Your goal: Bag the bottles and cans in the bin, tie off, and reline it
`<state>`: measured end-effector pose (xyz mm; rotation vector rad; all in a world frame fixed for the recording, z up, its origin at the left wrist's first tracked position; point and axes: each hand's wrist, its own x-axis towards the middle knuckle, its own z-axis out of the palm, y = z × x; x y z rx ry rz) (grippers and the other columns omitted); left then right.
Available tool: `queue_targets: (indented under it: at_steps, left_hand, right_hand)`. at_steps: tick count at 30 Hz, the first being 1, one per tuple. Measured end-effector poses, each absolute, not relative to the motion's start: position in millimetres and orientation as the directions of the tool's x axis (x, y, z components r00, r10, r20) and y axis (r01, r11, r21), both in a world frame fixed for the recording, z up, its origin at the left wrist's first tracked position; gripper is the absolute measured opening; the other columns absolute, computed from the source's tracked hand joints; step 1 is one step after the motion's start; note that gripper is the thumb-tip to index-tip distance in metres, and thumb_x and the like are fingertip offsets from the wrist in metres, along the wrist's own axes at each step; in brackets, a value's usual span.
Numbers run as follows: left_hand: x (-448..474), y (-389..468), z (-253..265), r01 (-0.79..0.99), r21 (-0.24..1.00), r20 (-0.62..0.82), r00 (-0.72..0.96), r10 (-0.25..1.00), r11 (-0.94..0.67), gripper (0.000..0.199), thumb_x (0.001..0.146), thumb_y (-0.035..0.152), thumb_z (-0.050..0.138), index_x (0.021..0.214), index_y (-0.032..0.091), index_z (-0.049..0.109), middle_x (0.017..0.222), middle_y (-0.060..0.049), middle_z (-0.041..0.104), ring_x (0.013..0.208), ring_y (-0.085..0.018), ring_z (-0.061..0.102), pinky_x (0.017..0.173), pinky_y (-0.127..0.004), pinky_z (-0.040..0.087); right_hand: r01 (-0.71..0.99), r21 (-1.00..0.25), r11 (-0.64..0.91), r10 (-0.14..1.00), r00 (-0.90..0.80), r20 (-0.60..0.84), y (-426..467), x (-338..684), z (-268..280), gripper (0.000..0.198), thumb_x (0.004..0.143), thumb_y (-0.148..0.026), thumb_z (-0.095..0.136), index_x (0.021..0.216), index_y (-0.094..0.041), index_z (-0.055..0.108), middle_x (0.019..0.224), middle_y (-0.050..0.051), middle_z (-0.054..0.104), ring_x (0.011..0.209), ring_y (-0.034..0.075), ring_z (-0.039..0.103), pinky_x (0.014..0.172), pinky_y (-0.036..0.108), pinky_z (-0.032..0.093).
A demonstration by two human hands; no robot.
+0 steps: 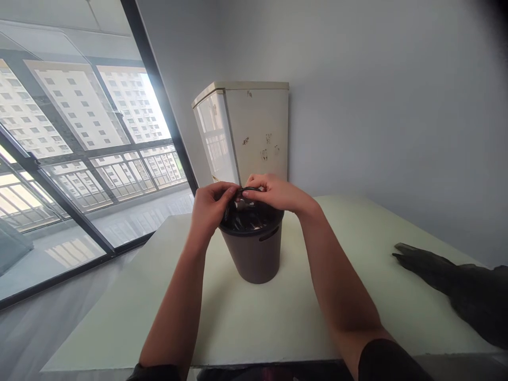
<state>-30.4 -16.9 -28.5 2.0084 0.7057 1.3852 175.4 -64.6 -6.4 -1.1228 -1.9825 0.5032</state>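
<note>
Bin [254,256] upright on table [278,312], mid-top. Left hand [208,206] & right hand [273,191] at far rim, fingers pinched shut on black liner [246,218]. Dark bag [456,280] well right of bin.

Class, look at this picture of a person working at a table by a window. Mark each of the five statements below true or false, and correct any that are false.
1. Both hands, the left hand and the right hand, are at the top of the bin. True.
2. The bin lies on its side. False: it stands upright on the table.
3. A black bag liner sits in the bin's mouth. True.
4. A dark bag lies on the table left of the bin. False: it lies to the right.
5. The white cabinet stands between the person and the bin. False: it stands behind the bin, against the wall.
</note>
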Motion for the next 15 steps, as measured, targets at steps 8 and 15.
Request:
queue_targets:
  at_steps: [8, 15]
  left_hand:
    - [-38.7, 12.1, -40.3, 0.195, 0.753, 0.591, 0.220, 0.776, -0.629, 0.016, 0.087, 0.029, 0.072, 0.091, 0.019, 0.084, 0.076, -0.007, 0.079, 0.074, -0.021, 0.076, 0.071, -0.033, 0.059]
    - [-40.6, 22.1, -46.8, 0.276, 0.745, 0.548, 0.265, 0.793, -0.607, 0.015, 0.088, 0.030, 0.072, 0.091, 0.021, 0.084, 0.083, -0.007, 0.080, 0.077, -0.024, 0.078, 0.076, -0.038, 0.062]
  right_hand:
    - [0.597, -0.690, 0.409, 0.913, -0.272, 0.306, -60.2, 213.7, -10.7, 0.040, 0.091, -0.048, 0.065, 0.066, -0.018, 0.058, 0.092, 0.003, 0.059, 0.070, 0.014, 0.046, 0.066, 0.032, 0.034]
    - [0.454, -0.742, 0.493, 0.857, -0.403, 0.322, -69.3, 235.6, -8.8, 0.035, 0.086, -0.036, 0.067, 0.058, -0.017, 0.059, 0.117, 0.008, 0.069, 0.075, 0.016, 0.052, 0.068, 0.033, 0.038]
